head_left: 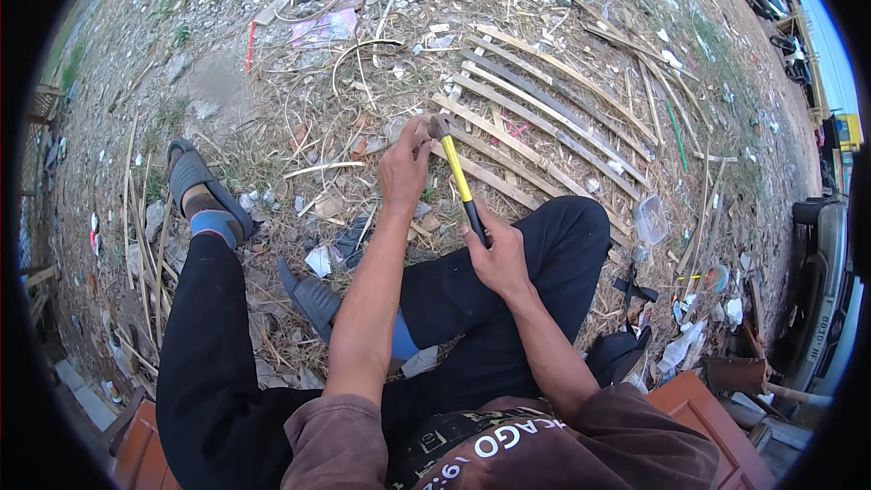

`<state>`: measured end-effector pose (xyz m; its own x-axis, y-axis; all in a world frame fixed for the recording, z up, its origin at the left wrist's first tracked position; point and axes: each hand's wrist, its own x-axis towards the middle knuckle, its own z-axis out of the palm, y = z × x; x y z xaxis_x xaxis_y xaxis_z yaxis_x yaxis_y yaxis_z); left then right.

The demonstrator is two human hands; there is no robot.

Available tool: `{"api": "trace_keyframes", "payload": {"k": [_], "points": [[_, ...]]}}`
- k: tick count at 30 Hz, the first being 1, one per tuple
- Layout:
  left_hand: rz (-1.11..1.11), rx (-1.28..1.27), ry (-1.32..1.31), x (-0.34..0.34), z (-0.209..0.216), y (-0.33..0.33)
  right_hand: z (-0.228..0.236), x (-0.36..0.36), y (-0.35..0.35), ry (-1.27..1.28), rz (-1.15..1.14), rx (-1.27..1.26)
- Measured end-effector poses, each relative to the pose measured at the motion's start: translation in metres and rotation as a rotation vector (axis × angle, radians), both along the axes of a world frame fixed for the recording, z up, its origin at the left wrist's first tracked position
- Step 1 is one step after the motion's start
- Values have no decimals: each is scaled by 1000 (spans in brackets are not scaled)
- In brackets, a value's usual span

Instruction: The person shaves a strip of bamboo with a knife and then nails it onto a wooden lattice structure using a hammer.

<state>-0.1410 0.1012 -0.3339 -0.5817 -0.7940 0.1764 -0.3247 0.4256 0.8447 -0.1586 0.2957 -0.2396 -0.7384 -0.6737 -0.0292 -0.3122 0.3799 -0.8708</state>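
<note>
My right hand grips the black lower end of a hammer's yellow-and-black handle. The hammer head is up at the near-left ends of a set of wooden slats, which lie side by side on the ground across a crosspiece. Close beside the head, my left hand has its fingers and thumb drawn together. Whatever it pinches is too small or too hidden to make out. The slat nearest that hand runs off to the right, toward my bent knee.
Around the slats, the dry ground holds stones, straw and litter. A clear plastic box sits by their right ends. Loose strips lie farther right, and a pink plastic scrap lies at the far left. A parked vehicle stands at the right.
</note>
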Motion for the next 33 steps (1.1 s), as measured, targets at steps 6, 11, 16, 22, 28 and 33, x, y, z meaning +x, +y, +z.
{"api": "trace_keyframes", "payload": {"k": [6, 11, 16, 22, 28, 33], "points": [[14, -18, -15, 2, 2, 0, 15, 0, 0, -116, -22, 42], [9, -1, -32, 2, 3, -1, 6, 0, -5, -66, 36, 66], [11, 19, -17, 1, 6, 0, 6, -1, -2, -120, -14, 37], [-46, 110, -51, -3, 10, -3, -13, -18, -8, -298, -191, -12], [-161, 157, -70, -2, -2, -30, -19, -25, -11, -560, -286, -73], [-252, 383, -60, -1, 0, -46, -25, -22, -10, -400, -263, -72]]}}
